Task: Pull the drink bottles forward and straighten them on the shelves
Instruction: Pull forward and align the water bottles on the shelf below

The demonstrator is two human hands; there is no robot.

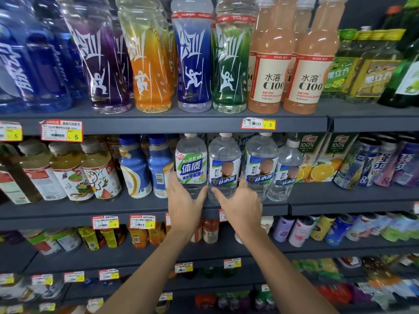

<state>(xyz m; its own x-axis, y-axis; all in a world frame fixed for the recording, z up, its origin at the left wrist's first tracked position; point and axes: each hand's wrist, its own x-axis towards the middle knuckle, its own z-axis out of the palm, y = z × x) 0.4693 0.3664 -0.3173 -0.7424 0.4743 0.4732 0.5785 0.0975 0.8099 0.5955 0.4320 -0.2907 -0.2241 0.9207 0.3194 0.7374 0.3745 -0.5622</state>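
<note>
On the middle shelf (140, 207) stand clear drink bottles. My left hand (184, 200) grips the base of the green-labelled clear bottle (191, 164), thumb on its right side. My right hand (240, 205) grips the base of the blue-labelled clear bottle (224, 166) beside it, thumb on the left and fingers round the right. Both bottles stand upright near the shelf's front edge. Two more blue-labelled clear bottles (260, 164) stand to the right, the far one set further back.
Blue-and-white bottles (136, 168) and tea bottles (68, 171) stand left of my hands, orange juice cartons (322, 157) and cans to the right. Tall sport drinks (192, 57) and grapefruit bottles (306, 64) fill the shelf above. Lower shelves hold small cans and bottles.
</note>
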